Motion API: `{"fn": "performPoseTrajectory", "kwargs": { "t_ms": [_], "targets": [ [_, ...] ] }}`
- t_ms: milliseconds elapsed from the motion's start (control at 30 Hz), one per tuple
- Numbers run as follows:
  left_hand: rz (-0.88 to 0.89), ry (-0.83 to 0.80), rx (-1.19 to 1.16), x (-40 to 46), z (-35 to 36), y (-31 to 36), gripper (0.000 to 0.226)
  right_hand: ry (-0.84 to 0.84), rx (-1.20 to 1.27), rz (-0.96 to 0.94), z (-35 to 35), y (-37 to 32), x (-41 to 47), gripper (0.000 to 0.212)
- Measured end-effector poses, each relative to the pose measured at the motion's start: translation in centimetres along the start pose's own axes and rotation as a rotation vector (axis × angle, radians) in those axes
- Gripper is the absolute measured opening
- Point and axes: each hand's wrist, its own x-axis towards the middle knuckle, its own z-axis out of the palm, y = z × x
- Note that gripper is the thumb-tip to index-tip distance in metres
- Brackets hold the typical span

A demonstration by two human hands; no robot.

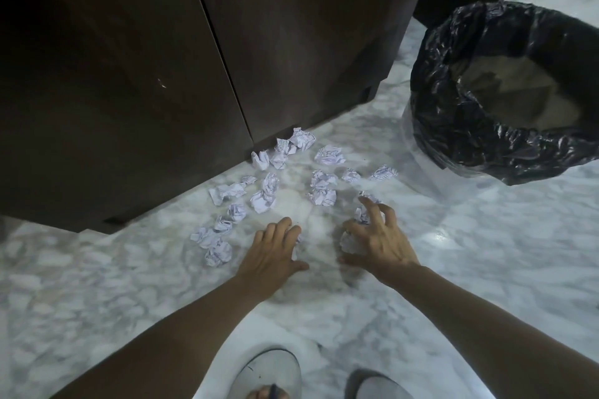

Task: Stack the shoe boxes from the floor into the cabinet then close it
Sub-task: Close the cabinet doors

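Marble floor (pixel 129 285), white veined with grey, is lying under both my bare arms; I am reaching my left hand (pixel 275 251) down toward it with the fingers spread and loosely curled, and it is clasping nothing that I can see; my right hand (pixel 379 243) is clawing over a crumpled paper ball (pixel 350 244) that is sitting against my palm, while its fingertips are touching a second ball (pixel 364 214) just beyond. More paper balls (pixel 264 196) are lying scattered between my hands and the dark wooden cabinet (pixel 162 58), a few pressing against its base; its two doors are standing closed. A bin with a black bag (pixel 470 113) is standing to the right, well apart from the cabinet. My slippers (pixel 269 372) are showing at the bottom edge. Shoe boxes are showing nowhere here.
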Motion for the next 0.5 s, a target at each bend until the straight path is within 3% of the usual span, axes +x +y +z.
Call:
{"fn": "performPoseTrajectory", "kwargs": {
  "t_ms": [133,300,500],
  "targets": [
    [0.058,0.043,-0.01,0.2,0.2,0.2,0.049,0.072,0.057,-0.007,0.4,-0.1,0.1,0.05],
    [0.043,0.043,-0.104,0.6,-0.3,0.5,0.044,0.078,0.138,0.01,0.6,0.4,0.9,0.057],
    [-0.026,-0.003,-0.219,2.0,-0.9,0.8,0.024,0.133,0.196,0.053,-0.3,0.8,2.4,0.038]
  ]
}}
